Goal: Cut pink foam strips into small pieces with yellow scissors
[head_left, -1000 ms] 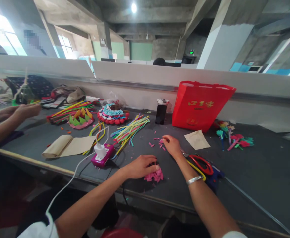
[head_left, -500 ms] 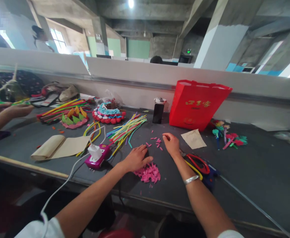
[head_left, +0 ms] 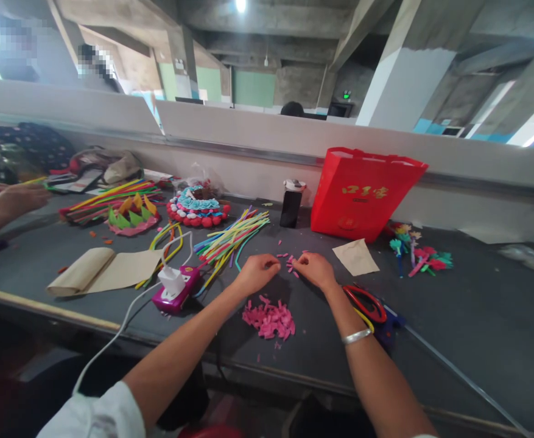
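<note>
My left hand (head_left: 260,272) is held just above the table with its fingers curled and the thumb near them; whatever it pinches, if anything, is too small to see. Facing it, my right hand (head_left: 315,267) has bent fingers drawn together at a few scattered pink strips (head_left: 290,265); its fingertips are partly hidden by the hand. Nearer to me lies a loose heap of pink cut pieces (head_left: 270,319). Red-handled scissors (head_left: 366,303) rest beside my right wrist, which wears a silver bracelet (head_left: 357,336).
Colourful pipe cleaners (head_left: 234,237), a purple power strip (head_left: 178,292) with a white cable and a paper roll (head_left: 97,272) lie left. Behind stand a dark bottle (head_left: 291,205) and red bag (head_left: 367,191). A brown paper square (head_left: 356,257) lies right. Another person's hand (head_left: 17,204) works far left.
My left hand has lifted off the pink heap and moved forward, its fingers curling. My right hand has shifted slightly forward and down onto the scattered pink strips.
</note>
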`<state>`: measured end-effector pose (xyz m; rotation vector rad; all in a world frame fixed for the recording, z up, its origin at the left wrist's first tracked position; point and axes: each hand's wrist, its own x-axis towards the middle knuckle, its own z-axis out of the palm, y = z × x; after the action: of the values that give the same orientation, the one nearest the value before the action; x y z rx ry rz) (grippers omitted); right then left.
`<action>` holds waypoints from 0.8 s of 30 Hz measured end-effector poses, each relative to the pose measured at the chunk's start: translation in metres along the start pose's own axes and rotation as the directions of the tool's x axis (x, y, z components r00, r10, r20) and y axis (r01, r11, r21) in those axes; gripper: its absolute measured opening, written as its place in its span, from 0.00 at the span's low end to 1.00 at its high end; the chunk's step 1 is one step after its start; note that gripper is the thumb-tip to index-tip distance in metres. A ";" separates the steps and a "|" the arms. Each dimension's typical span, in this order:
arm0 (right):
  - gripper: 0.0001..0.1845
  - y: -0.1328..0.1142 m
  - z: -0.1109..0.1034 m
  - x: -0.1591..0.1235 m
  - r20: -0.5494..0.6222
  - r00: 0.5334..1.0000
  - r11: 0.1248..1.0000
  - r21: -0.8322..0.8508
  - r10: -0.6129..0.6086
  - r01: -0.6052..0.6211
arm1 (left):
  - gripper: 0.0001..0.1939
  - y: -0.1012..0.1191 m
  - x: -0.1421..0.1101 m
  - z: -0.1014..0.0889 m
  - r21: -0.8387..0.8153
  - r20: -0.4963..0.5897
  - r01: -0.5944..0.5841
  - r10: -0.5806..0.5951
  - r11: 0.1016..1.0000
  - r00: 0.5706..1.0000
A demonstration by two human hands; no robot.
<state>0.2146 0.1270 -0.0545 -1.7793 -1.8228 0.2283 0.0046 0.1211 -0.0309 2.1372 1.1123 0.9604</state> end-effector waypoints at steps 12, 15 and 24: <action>0.06 -0.014 0.006 -0.003 0.130 0.989 0.956 0.292 -0.075 0.034 | 0.09 -0.015 -0.003 0.017 -0.084 -0.227 0.034 -0.052 0.996 0.972; 0.09 -0.024 0.006 -0.004 0.057 0.995 0.890 0.454 -0.082 0.048 | 0.09 -0.012 -0.005 0.014 -0.131 -0.225 0.029 -0.058 0.991 0.973; 0.10 -0.047 0.018 -0.015 -0.042 0.999 0.681 0.731 -0.026 0.048 | 0.11 -0.003 -0.005 0.014 -0.568 -0.020 0.166 -0.215 0.806 0.976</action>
<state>0.1647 0.1130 -0.0501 -1.1482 -1.4275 0.7968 0.0121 0.1162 -0.0431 1.4868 0.9103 1.1228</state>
